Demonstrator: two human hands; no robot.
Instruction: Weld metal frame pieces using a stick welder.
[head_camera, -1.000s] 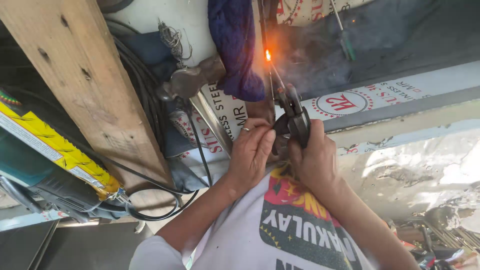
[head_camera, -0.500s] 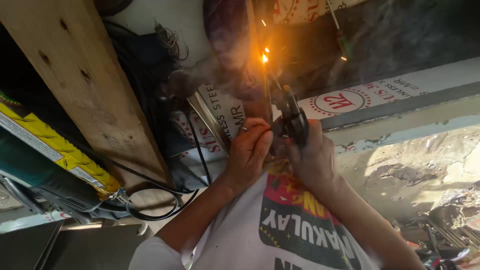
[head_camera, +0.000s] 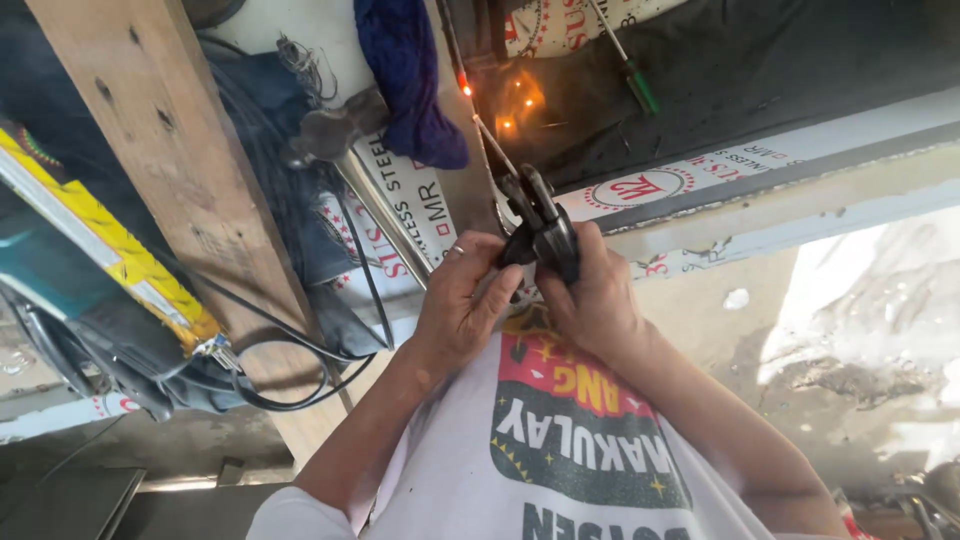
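My right hand (head_camera: 592, 300) grips a black welding electrode holder (head_camera: 540, 225) in front of my chest. My left hand (head_camera: 462, 300), with a ring on one finger, steadies the holder from the left, its fingers touching the lower part. A thin electrode rod (head_camera: 492, 142) runs from the clamp up to a small glowing orange tip (head_camera: 465, 89) against a dark metal piece (head_camera: 760, 70). Orange glow spots (head_camera: 520, 102) show on the metal just to the right of the tip.
A wooden plank (head_camera: 160, 150) slants down the left. A blue cloth (head_camera: 405, 70) hangs above, beside a hammer (head_camera: 330, 135). A green-handled screwdriver (head_camera: 632, 75) lies on the dark metal. A teal and yellow power tool (head_camera: 90, 270) and black cables (head_camera: 300, 360) sit at left. A wrapped steel tube (head_camera: 760, 175) crosses right.
The bright arc and smoke at the rod tip have died to a dim orange glow. Both hands with the holder have stayed in about the same place.
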